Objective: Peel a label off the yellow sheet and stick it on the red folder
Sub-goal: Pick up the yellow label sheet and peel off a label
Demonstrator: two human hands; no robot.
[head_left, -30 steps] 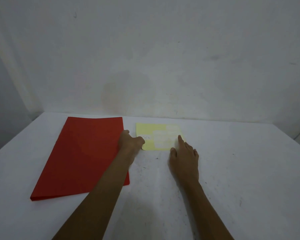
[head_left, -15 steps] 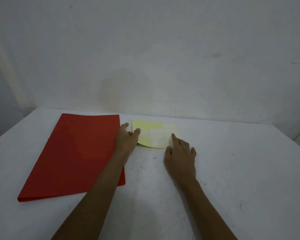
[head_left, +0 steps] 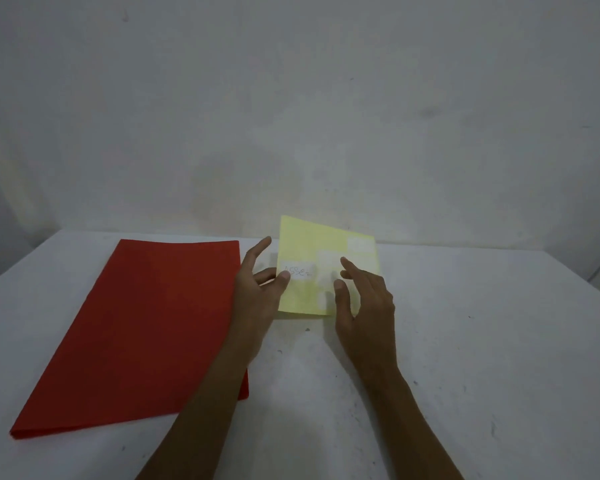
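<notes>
- The left hand (head_left: 257, 292) pinches the left edge of the yellow sheet (head_left: 312, 244), thumb on the near face and at least one finger behind, with the index finger spread free. I judge this grip is there to lift the sheet off the bench (head_left: 465, 341) and tilt its face toward the person so the labels can be seen and picked at.
- The sheet stands tilted up, its lower edge near the bench; whether that edge touches cannot be told.
- The thumb sits on the corner of a white label (head_left: 300, 271) with handwriting, at the sheet's left edge. Other pale labels lie toward the right and lower parts of the sheet.
- The right hand (head_left: 364, 299) holds nothing; its fingers are loosely curled and parted, hovering just in front of the sheet's right half. It seems poised to catch a label's corner while the left hand steadies the backing.
- The red folder (head_left: 146, 327) lies flat and closed on the bench, left of the sheet, partly under the left forearm. Kept close, it makes for a short carry once a label is free.
- No label looks lifted yet, so peeling seems about to begin.
</notes>
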